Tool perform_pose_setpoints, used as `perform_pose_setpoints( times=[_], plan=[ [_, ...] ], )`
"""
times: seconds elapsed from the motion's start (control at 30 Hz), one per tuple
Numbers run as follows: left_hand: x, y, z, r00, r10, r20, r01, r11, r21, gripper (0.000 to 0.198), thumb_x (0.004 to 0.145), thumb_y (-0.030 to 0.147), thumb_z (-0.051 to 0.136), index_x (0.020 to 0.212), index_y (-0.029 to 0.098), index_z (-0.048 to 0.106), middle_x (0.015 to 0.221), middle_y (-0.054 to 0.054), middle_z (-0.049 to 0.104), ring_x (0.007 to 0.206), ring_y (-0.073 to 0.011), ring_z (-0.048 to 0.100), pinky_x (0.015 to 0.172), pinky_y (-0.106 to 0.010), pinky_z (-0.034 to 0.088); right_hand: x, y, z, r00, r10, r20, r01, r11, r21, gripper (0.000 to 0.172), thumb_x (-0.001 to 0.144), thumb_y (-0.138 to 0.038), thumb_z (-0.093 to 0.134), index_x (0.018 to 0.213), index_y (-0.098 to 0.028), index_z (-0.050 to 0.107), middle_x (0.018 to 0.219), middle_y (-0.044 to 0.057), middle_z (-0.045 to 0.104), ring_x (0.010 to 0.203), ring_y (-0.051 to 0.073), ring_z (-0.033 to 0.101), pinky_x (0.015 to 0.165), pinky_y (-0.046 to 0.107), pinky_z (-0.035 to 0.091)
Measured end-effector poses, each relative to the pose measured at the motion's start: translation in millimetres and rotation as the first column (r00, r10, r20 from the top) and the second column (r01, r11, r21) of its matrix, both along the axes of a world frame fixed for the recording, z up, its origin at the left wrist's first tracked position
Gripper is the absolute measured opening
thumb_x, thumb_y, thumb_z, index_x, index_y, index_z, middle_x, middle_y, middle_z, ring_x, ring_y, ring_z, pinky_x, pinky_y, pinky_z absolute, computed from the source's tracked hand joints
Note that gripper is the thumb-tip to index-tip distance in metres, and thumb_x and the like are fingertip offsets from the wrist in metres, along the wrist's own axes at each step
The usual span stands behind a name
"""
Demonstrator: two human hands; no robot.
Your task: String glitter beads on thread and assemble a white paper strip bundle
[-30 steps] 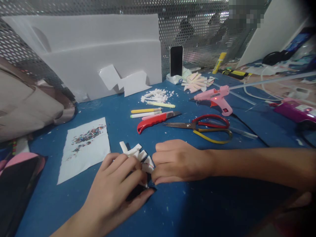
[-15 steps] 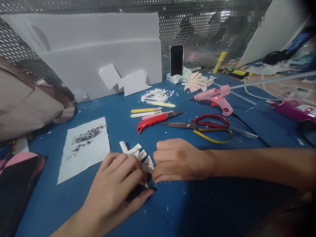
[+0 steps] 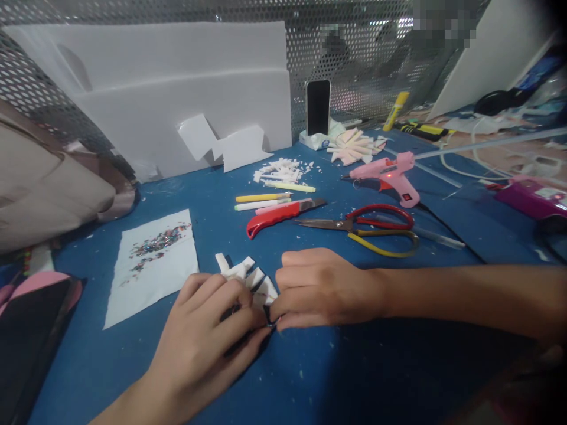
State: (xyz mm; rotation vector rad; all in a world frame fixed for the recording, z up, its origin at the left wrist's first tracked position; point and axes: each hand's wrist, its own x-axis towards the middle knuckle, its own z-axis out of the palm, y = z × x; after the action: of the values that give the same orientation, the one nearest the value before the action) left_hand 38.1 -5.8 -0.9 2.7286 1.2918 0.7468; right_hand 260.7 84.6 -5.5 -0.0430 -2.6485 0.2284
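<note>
A white piece with several fanned-out strips (image 3: 264,290) lies on the blue table, partly under my left hand (image 3: 212,330). The fingers of my left hand are bent round its near side, and the thumb reaches toward my right fingertips. My right hand (image 3: 325,288) is closed at the piece's right edge, thumb and forefinger pinched together. Whatever lies between those fingertips is too small to make out. Beyond my hands are a red-handled knife (image 3: 277,218) and scissors (image 3: 354,225) with one red and one yellow handle.
White paper (image 3: 183,265) with small coloured bits lies left. Several pens (image 3: 261,205) and white scraps (image 3: 283,171) sit behind the knife. A pink glue gun (image 3: 387,173) is back right, its cord trailing nearer. A phone (image 3: 318,108) stands behind; a dark device (image 3: 35,336) lies left.
My left thumb has drawn in closer to its fingers. My right thumb and forefinger have shifted slightly toward the near right edge of the white piece.
</note>
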Motion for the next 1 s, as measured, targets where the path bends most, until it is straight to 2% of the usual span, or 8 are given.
perform_pose_setpoints(
  times=[0.53, 0.7, 1.0],
  plan=[
    [1.0, 0.2, 2.5, 0.999, -0.026, 0.028, 0.027, 0.999, -0.036, 0.010, 0.088, 0.012, 0.062, 0.085, 0.021, 0.063, 0.082, -0.001, 0.061, 0.078, -0.0176, 0.052, 0.074, -0.037, 0.033, -0.2, 1.0, 2.1, 0.999, 0.018, 0.027, -0.017, 1.000, -0.023, 0.018, 0.097, -0.033, 0.059, 0.091, -0.020, 0.070, 0.079, 0.001, 0.058, 0.072, 0.016, 0.039, 0.065, 0.029, 0.030],
    [1.6, -1.2, -0.9, 1.000, -0.015, -0.010, 0.016, 1.000, 0.020, 0.006, 0.089, 0.018, 0.066, 0.089, 0.022, 0.063, 0.082, 0.000, 0.063, 0.077, -0.0182, 0.053, 0.075, -0.037, 0.034, 0.0, 1.3, 0.1, 0.999, 0.016, 0.029, -0.015, 0.999, -0.029, 0.021, 0.098, -0.034, 0.056, 0.093, -0.020, 0.070, 0.080, 0.002, 0.058, 0.075, 0.017, 0.040, 0.068, 0.028, 0.031],
    [5.5, -4.2, 2.4, 0.995, 0.016, 0.097, -0.016, 1.000, 0.005, 0.012, 0.088, 0.013, 0.067, 0.091, 0.024, 0.064, 0.083, 0.001, 0.063, 0.077, -0.0169, 0.053, 0.074, -0.035, 0.034, -0.6, 1.4, -1.5, 1.000, 0.004, -0.013, -0.005, 0.999, -0.037, 0.021, 0.098, -0.033, 0.056, 0.092, -0.018, 0.070, 0.081, 0.002, 0.059, 0.075, 0.017, 0.040, 0.068, 0.028, 0.031]
  ],
)
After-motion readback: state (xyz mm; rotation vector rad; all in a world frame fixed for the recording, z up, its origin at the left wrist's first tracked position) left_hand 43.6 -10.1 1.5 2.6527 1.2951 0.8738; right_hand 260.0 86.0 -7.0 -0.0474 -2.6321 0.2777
